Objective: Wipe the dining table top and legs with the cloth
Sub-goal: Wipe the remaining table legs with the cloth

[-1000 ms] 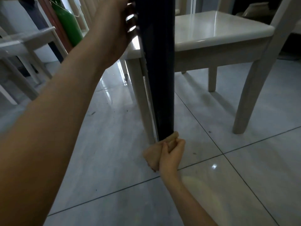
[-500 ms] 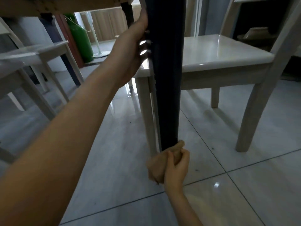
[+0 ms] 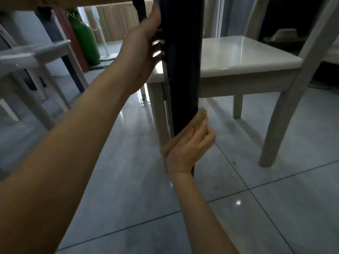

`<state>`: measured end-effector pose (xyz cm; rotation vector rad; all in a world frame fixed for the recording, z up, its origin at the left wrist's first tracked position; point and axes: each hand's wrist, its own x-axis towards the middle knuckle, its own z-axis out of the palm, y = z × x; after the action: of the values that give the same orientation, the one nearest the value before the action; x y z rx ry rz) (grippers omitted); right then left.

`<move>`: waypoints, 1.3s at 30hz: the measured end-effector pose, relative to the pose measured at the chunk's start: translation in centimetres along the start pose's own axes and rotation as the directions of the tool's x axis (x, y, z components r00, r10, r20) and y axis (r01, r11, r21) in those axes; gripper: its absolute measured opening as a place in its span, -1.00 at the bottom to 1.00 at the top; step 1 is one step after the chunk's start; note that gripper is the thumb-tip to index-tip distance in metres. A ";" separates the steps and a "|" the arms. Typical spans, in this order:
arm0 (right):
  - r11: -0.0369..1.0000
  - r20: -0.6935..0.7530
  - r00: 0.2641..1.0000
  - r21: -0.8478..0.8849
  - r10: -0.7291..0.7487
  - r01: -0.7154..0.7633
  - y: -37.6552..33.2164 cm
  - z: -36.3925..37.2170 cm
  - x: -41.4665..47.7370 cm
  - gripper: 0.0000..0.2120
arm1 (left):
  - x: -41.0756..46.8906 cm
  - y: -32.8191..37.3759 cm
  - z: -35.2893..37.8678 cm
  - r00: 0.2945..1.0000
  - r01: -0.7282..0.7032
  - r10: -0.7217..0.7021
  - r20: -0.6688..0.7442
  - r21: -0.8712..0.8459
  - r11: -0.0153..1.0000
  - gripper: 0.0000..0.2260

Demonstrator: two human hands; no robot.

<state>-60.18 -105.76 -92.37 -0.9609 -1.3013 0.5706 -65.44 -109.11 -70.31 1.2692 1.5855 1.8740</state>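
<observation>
A dark table leg (image 3: 183, 66) runs down the middle of the view from the table's underside (image 3: 64, 1) at the top left. My left hand (image 3: 145, 52) grips the leg high up, fingers wrapped round its left side. My right hand (image 3: 190, 147) presses a tan cloth (image 3: 200, 116) against the lower part of the leg, well above the floor. The cloth wraps the leg's front and right side. The leg's foot is hidden behind my right wrist.
A cream chair (image 3: 244, 55) stands right behind the leg, its legs on the grey tiled floor (image 3: 275, 208). Another pale chair (image 3: 36, 57) is at the left. A green cylinder (image 3: 86, 43) and a fan stand (image 3: 106, 52) are at the back.
My right hand has slid the cloth up the leg from near the floor. The view has tilted up, showing the table's underside. My left hand keeps its hold on the leg.
</observation>
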 end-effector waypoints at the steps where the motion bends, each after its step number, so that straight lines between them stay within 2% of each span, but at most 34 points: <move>1: 0.999 0.046 0.998 -0.010 0.049 -0.049 2.0 -0.2 -1.4 -0.55 | 0.0 0.0 0.0 1.000 0.002 -0.002 -0.002 0.006 1.000 -0.75; 3: 0.973 0.158 0.962 0.015 0.224 -0.229 5.7 -1.0 -4.1 -0.56 | 0.0 0.0 0.1 1.000 0.004 -0.004 -0.013 0.008 1.000 -0.75; 6: 0.843 0.254 0.818 0.016 0.517 -0.538 11.2 -2.4 -7.8 -0.69 | 0.0 0.1 0.1 1.000 -0.002 0.001 -0.022 -0.020 1.000 -0.74; 9: 0.750 0.401 0.648 -0.185 0.648 -0.635 15.0 -3.4 -9.9 -0.66 | 0.0 0.1 0.1 1.000 0.005 -0.005 0.003 -0.011 1.000 -0.74; 11: 0.665 0.387 0.566 -0.194 0.728 -0.721 15.7 -3.2 -10.2 -0.69 | 0.0 0.1 0.0 1.000 0.007 -0.006 0.019 -0.007 1.000 -0.73; 13: 0.648 0.372 0.577 -0.093 0.727 -0.756 13.8 -3.2 -8.9 -0.71 | -0.1 0.0 -0.1 1.000 0.005 -0.005 0.003 -0.027 1.000 -0.74; 16: 0.718 0.365 0.717 0.163 0.594 -0.677 8.4 -3.1 -6.0 -0.69 | -0.1 0.1 0.1 1.000 -0.004 0.004 0.005 -0.025 1.000 -0.71; 19: 0.852 0.284 0.865 0.212 0.414 -0.478 2.7 -2.7 -2.6 -0.70 | -0.2 0.1 0.2 1.000 0.011 -0.011 -0.001 -0.038 0.999 -0.63; 22: 0.935 0.216 0.938 0.175 0.269 -0.309 -2.3 -2.0 1.2 -0.60 | 0.2 0.1 0.6 0.999 0.040 -0.041 -0.036 -0.045 0.998 -0.50; 24: 0.958 0.192 0.972 0.222 0.139 -0.181 -5.3 -1.7 4.2 -0.57 | 0.5 0.0 0.8 0.998 0.035 -0.036 -0.048 -0.033 0.999 -0.62; 26: 0.971 0.139 0.990 0.240 -0.017 -0.017 -8.6 -1.2 7.3 -0.56 | 0.8 -0.3 0.7 0.998 0.033 -0.034 -0.055 -0.017 0.999 -0.60; 28: 0.975 0.032 0.985 0.153 -0.169 0.162 -11.2 -0.5 9.9 -0.56 | 0.8 -0.6 0.5 0.999 0.018 -0.018 -0.044 -0.011 1.000 -0.53; 30: 0.962 -0.029 0.968 0.105 -0.249 0.250 -12.2 0.0 11.1 -0.56 | 0.7 -0.6 0.4 0.999 -0.002 0.002 -0.033 0.008 1.000 -0.57; 32: 0.937 -0.034 0.944 0.119 -0.327 0.329 -10.7 0.4 10.7 -0.55 | 0.7 -0.9 0.5 0.999 -0.006 0.007 -0.043 0.028 1.000 -0.52; 34: 0.934 -0.007 0.947 0.161 -0.322 0.319 -7.6 0.2 8.9 -0.54 | 0.8 -1.0 0.7 0.997 -0.016 0.018 -0.071 0.029 0.999 -0.49; 36: 0.946 0.012 0.955 0.142 -0.295 0.291 -4.0 -0.2 5.9 -0.54 | 0.8 -1.3 0.9 0.995 -0.021 0.021 -0.098 0.001 1.000 -0.65; 37: 0.957 0.029 0.961 0.101 -0.274 0.270 -2.2 -0.2 4.3 -0.54 | 0.8 -1.3 1.0 0.994 -0.013 0.012 -0.113 -0.009 1.000 -0.73; 39: 0.981 0.114 0.976 -0.023 -0.188 0.191 1.3 0.1 1.8 -0.57 | 0.7 -0.9 1.2 0.992 0.011 -0.014 -0.126 -0.027 1.000 -0.75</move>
<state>-59.64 -103.63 -92.56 -0.8303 -1.4888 0.4611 -65.04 -107.59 -70.87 1.1468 1.6218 1.9962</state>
